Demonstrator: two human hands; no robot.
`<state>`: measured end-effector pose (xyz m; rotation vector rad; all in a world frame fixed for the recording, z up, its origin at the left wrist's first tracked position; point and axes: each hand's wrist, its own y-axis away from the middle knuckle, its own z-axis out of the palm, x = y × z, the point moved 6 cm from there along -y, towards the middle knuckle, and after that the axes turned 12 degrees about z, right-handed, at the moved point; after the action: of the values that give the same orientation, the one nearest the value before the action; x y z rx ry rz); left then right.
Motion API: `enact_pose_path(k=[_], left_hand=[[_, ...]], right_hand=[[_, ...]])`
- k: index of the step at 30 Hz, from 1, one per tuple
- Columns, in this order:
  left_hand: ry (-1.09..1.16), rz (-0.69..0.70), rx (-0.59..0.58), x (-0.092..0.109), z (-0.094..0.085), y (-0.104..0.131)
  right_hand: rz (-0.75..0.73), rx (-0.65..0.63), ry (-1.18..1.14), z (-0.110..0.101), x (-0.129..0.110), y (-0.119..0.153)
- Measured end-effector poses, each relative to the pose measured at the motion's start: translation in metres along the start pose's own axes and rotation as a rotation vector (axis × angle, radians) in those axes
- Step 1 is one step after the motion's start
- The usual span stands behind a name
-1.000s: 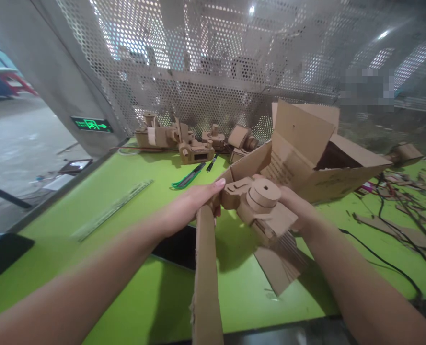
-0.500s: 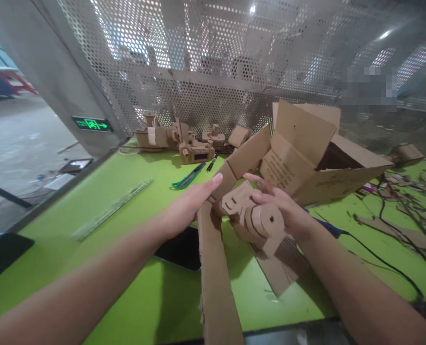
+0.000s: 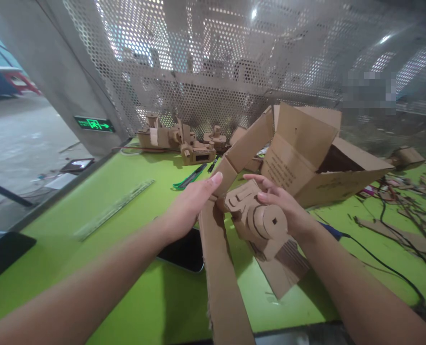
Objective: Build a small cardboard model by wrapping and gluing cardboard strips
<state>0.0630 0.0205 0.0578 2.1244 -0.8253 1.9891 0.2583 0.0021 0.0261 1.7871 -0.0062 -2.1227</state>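
My left hand (image 3: 189, 208) is closed round a long folded cardboard strip (image 3: 224, 278), its thumb lying on the strip near the fold. The strip runs from the front table edge up toward the back right. My right hand (image 3: 279, 199) grips a cardboard model (image 3: 261, 220) from its right side; the model has a round drum with a small square hole and a slotted flat plate. The model's left end meets the strip near my left thumb; whether they are joined I cannot tell. Under the model lies a flat cardboard piece (image 3: 279, 275), partly hidden.
An open cardboard box (image 3: 335, 187) stands behind my right hand. Several cardboard models (image 3: 198, 152) line the perforated metal screen. A green cutter (image 3: 189, 177), a clear ruler (image 3: 117, 208) and a phone (image 3: 184, 251) lie left. A black cable (image 3: 381, 268) and scraps are right.
The strip has swung slightly, its near end shifting right and its far end rising. The cardboard model has moved a little to the right with my right hand. Both grips look the same.
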Motion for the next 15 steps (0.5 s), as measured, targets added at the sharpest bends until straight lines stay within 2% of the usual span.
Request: enact_pose_path(k=[4, 11, 15], left_hand=[[-0.002, 0.029, 0.016, 0.0006, -0.0001, -0.0002], [-0.066, -0.016, -0.013, -0.0033, -0.0034, -0.0002], [-0.095, -0.04, -0.022, -0.0005, -0.0035, 0.0032]], right_hand=[[-0.008, 0.013, 0.023, -0.0009, 0.0023, -0.001], [-0.097, 0.107, 0.062, 0.0013, -0.0028, 0.0025], [-0.071, 0.174, 0.098, 0.0001, -0.0005, 0.0021]])
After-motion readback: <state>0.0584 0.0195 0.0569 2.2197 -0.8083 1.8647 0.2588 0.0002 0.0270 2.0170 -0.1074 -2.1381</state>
